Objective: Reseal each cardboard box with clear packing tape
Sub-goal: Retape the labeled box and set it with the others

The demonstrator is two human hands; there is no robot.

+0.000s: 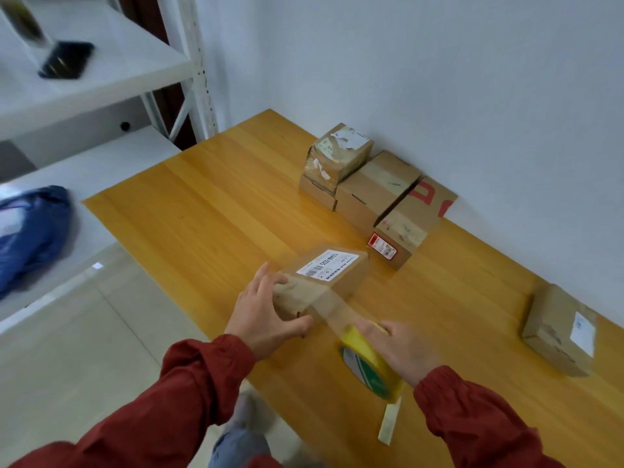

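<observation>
The left hand (266, 312) grips the near end of a small cardboard box (324, 282). Its fingers are spread over the top edge and its thumb is pressed against the end face. The box lies flat on the table (202, 204), closed, so its contents are hidden. A white shipping label (327, 261) with a barcode sits on top. Its large characters are upside down to the camera and too soft to read with certainty.

The right hand (395, 349), blurred, is just beside the box with its fingers curled over a tape roll (368, 359). The roll looks yellow, with green print on its inner core that is not legible. A strip of clear tape (334, 309) runs from the roll up onto the near end of the box. Both sleeves are dark red.

A pale strip (390, 423) lies on the table close to the roll, nearer the camera.

Well apart on the right stands a lone closed box (557, 329) with a white label on its side.

More closed boxes are grouped against the wall:
- a box with a red sticker (398, 241)
- a box with red printing (434, 199)
- a plain brown box (374, 190)
- a taped box with torn labels (341, 150), stacked on a flatter box (317, 192)

None of their writing can be read.

To the left, a white shelf (111, 72) carries a dark phone (66, 60), and a lower shelf holds a blue bag (30, 231).
</observation>
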